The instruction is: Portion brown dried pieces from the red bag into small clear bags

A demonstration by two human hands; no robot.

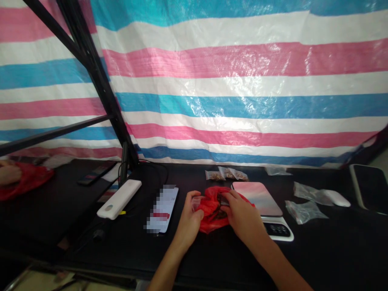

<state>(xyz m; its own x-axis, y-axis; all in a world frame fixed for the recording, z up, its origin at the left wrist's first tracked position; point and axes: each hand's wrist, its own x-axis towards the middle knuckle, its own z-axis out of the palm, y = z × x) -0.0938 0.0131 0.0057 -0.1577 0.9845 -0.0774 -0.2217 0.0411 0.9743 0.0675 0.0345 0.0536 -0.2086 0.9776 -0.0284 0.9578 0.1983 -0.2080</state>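
A red plastic bag point(214, 224) lies open on the black table, with dark brown bits showing in its mouth. My left hand point(188, 222) is at the bag's left side, its thumb and fingers closed around a small clear plastic bag point(196, 203) against the red plastic. From the right, my right hand point(242, 212) reaches over the red bag's mouth. Its fingertips are bent together among the brown bits, and what they pinch is hidden. Just beyond my right hand sits a white kitchen scale point(257, 198) with a pinkish top plate, partly covered by the red bag and my wrist.
Several small filled bags point(226, 173) lie at the back. Clear bags point(306, 211) and a white mouse-shaped object point(337, 198) are at right. A phone point(166, 212) and a white power bank point(119, 199) lie left. Another person's hand point(9, 173) touches a red bag at far left.
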